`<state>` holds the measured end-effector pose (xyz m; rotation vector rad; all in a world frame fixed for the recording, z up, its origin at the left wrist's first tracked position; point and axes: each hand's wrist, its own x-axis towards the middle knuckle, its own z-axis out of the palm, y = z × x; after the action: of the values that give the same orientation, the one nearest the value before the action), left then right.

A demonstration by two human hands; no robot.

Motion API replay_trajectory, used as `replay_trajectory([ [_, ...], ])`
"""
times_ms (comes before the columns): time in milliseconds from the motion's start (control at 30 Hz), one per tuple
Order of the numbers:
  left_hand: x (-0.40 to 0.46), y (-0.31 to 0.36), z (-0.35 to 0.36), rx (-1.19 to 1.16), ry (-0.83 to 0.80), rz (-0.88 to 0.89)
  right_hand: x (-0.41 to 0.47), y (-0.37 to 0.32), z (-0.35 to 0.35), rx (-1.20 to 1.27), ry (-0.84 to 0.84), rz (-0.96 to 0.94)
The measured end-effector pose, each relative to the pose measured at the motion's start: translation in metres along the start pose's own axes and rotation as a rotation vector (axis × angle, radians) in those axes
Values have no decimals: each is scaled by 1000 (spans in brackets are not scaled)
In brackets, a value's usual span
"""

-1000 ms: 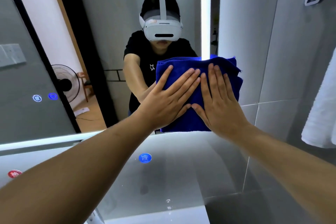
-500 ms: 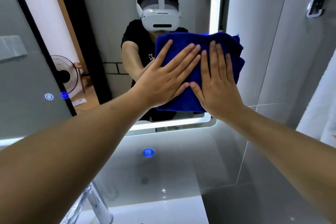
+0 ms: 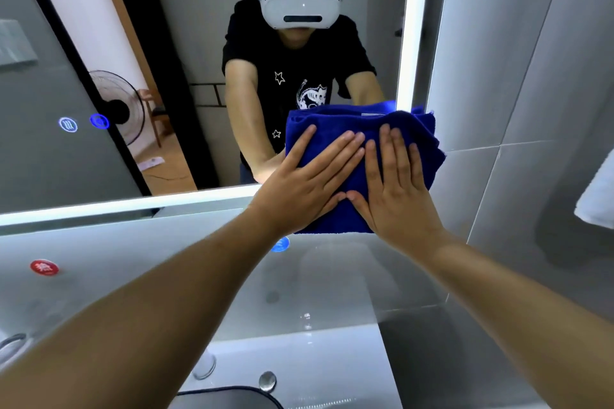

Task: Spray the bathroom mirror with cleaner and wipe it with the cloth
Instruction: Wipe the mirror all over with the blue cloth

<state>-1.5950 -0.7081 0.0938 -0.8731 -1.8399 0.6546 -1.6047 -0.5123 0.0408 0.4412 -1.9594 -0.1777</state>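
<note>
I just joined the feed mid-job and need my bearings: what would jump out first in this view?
The blue cloth at the mirror's lower right corner, pressed flat under the left hand and the right hand, side by side with straight fingers. Next, the lit strips along the mirror's bottom and right edges, and the glowing touch icons at its left.

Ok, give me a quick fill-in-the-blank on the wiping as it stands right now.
1. Both hands press a ____ cloth flat against the mirror.
2. The left hand and right hand touch at the ____.
3. The cloth covers the mirror's lower ____ corner.
4. A round ____ sticker sits on the wall below the mirror.

Missing: blue; thumbs; right; red
</note>
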Motion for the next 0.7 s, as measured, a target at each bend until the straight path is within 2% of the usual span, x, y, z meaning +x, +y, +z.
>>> replay_trajectory([
  [167, -19, 20, -1, -33, -41, -46, -22, -9, 0, 17, -85, -6],
  [267, -24, 27, -12, -38, -15, -163, -24, -16, -10, 53, -103, 41],
  [333, -22, 29, -17, -74, 40, -327, -23, -21, -18, 101, -97, 87],
  [400, -19, 32, -23, -154, 39, -581, -20, -22, -24, 160, -71, 122],
  [467, -14, 38, -31, -284, 25, -816, -17, -20, -31, 237, -24, 179],
  [533, -8, 45, -39, -417, 20, -978, -12, -17, -38, 331, -3, 259],
  [700, 3, 55, -49, -707, -87, -1320, 2, -11, -54, 475, -134, 401],
])
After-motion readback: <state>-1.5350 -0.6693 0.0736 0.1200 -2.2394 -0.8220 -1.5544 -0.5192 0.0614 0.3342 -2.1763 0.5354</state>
